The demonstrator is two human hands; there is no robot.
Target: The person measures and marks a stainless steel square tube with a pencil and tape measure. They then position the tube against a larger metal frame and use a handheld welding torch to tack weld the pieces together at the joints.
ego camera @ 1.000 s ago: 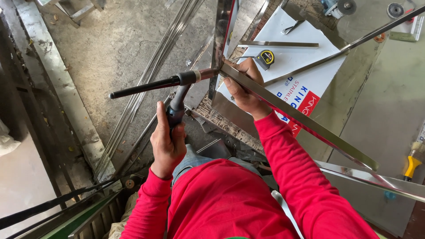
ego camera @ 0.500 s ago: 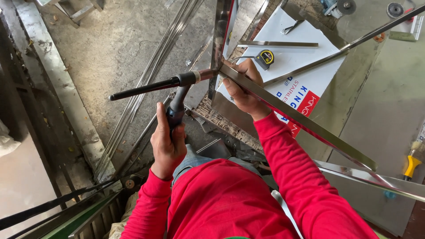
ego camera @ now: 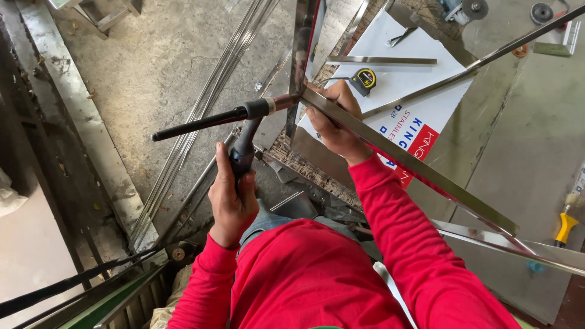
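Note:
My left hand (ego camera: 231, 198) is wrapped around the dark handle of a welding torch (ego camera: 244, 116). The torch's long black back cap points left and its nozzle touches the joint of a shiny steel frame. My right hand (ego camera: 335, 122) grips a flat steel bar (ego camera: 414, 167) of that frame right beside the joint. An upright steel tube (ego camera: 300, 55) meets the bar at the torch tip. Both arms wear red sleeves.
A white printed sheet (ego camera: 414, 91) lies on the bench, with a yellow and black tape measure (ego camera: 364, 80), a short steel strip (ego camera: 381, 60) and pliers on it. Thin steel rods (ego camera: 207, 109) lie on the concrete floor at left. A yellow-handled tool (ego camera: 565, 224) rests at right.

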